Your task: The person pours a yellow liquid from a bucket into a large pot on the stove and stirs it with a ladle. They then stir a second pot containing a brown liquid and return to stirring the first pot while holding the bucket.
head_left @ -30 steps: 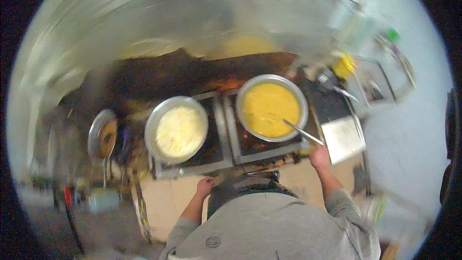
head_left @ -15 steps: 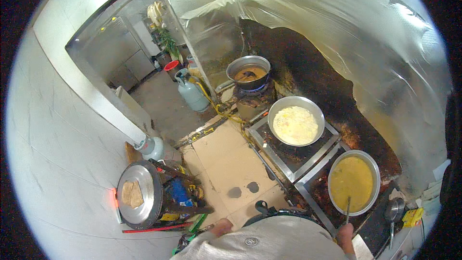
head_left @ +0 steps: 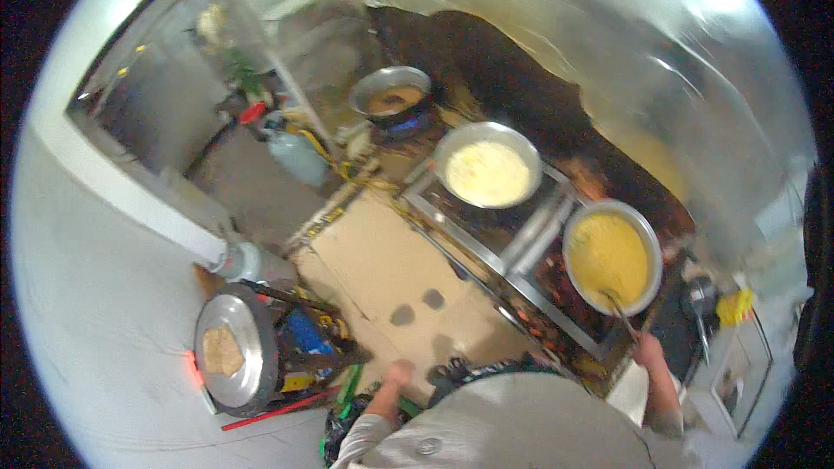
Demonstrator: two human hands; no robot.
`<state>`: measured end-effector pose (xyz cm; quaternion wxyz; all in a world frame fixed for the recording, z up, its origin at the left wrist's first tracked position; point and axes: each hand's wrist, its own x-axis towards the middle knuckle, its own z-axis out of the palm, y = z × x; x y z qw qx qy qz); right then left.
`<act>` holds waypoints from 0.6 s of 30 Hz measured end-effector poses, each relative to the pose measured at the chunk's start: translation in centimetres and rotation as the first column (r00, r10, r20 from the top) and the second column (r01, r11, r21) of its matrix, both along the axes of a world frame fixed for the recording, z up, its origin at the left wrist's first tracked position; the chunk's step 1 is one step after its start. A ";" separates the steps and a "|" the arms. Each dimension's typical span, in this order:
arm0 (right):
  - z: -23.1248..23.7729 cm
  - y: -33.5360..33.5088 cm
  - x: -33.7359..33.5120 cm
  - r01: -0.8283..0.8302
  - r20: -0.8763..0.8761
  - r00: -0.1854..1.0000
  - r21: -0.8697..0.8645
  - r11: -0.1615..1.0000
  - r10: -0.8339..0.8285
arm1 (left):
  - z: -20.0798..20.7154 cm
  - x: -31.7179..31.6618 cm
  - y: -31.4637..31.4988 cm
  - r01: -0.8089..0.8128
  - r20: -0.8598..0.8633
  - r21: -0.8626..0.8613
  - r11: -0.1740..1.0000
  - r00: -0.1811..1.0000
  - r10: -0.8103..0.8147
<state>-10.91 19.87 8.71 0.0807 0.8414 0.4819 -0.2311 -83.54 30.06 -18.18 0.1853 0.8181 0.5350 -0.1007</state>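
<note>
My right hand [head_left: 647,352] is closed round the handle of a long, thin utensil [head_left: 619,308]. Its head is hidden in the thick yellow liquid [head_left: 606,256] that fills a wide metal pot [head_left: 653,274] at the right. Low in the middle, over the tiled floor, hangs my left hand [head_left: 400,376], away from the pots; blur hides how its fingers lie. Left of the yellow pot a second metal pot [head_left: 447,146] holds a pale, creamy, lumpy food [head_left: 486,172]. Farther back, a handled pan [head_left: 404,78] of brown liquid sits over a blue flame.
Metal-framed stoves [head_left: 556,317] carry the two nearer pots. Right of them lie a ladle [head_left: 700,300] and a yellow packet [head_left: 735,306]. At the left, a round metal lid [head_left: 252,343] bears a folded brown cloth [head_left: 221,350]. Gas cylinders [head_left: 295,156] stand near the doorway.
The view has shifted, so the pots appear farther left and higher. My right hand and forearm show more fully, with the utensil handle tilted differently. My left forearm has also come into sight.
</note>
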 end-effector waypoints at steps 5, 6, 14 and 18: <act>-4.8 2.4 -0.3 0.063 -0.187 0.981 0.108 0.992 -0.042 | -0.6 1.2 -10.8 -0.417 0.560 -0.481 0.771 0.530 0.636; -5.8 3.0 0.0 0.051 -0.169 0.985 0.106 0.993 -0.032 | -1.1 1.9 -13.8 -0.432 0.499 -0.747 0.505 0.137 0.855; -11.7 10.4 6.0 -0.133 0.068 0.991 0.287 0.949 0.118 | 0.9 6.8 -28.6 -0.438 0.111 -0.421 0.795 0.844 0.524; -12.5 14.6 9.8 -0.032 0.131 0.991 0.186 0.982 0.008 | 3.4 7.5 -30.1 -0.462 0.093 -0.423 0.780 0.833 0.545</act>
